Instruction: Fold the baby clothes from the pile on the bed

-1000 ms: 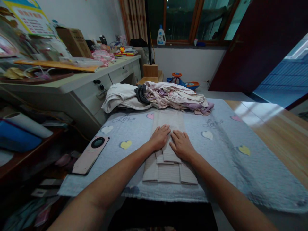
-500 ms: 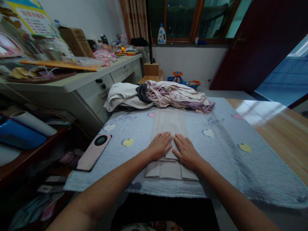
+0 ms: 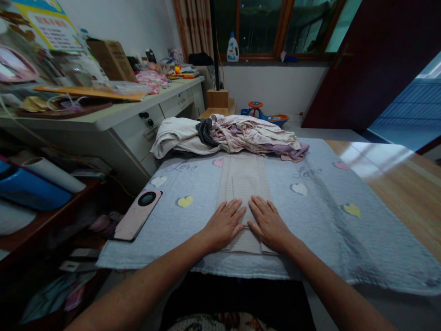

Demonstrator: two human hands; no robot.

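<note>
A pale beige, finely striped garment (image 3: 245,177) lies folded into a long narrow strip on a light blue cloth (image 3: 320,220) printed with hearts. My left hand (image 3: 225,224) rests flat on the left side of its near half, fingers stretched forward. Opposite it, my right hand (image 3: 268,221) lies palm down on the right side, fingers slightly apart. Both palms touch the fabric and cover part of its folds. The garment's kind cannot be made out in this folded state. Its far end reaches a heap of crumpled clothes (image 3: 255,135).
A pink phone (image 3: 139,216) with a round camera lies at the cloth's left edge. Left stands a white desk (image 3: 127,131) crowded with things. A blue container (image 3: 31,186) sits on a low shelf. Behind the table is a toy ride-on car (image 3: 265,116).
Both hands have slid toward me along the garment, staying flat on it. More of its far part now shows, and its near end is more covered. The view has shifted slightly.
</note>
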